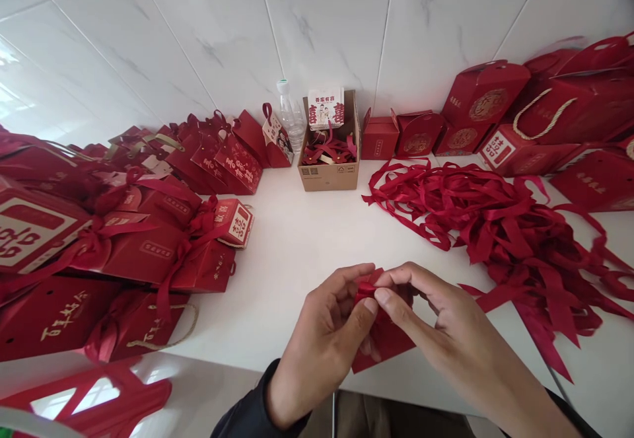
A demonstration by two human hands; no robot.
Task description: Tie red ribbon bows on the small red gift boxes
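Observation:
My left hand [324, 339] and my right hand [446, 329] meet over the near edge of the white table [297, 246]. Both pinch a red ribbon [367, 288] between thumbs and fingertips. Under the hands lies a flat red gift box [384, 345], mostly hidden by them. A ribbon tail [495, 296] runs from behind my right hand toward the pile on the right.
A big heap of loose red ribbons [505, 226] covers the right side. Tied red gift bags [148, 246] are stacked on the left. An open cardboard box [331, 167], a clear bottle [291, 117] and more red boxes [480, 104] stand along the tiled wall.

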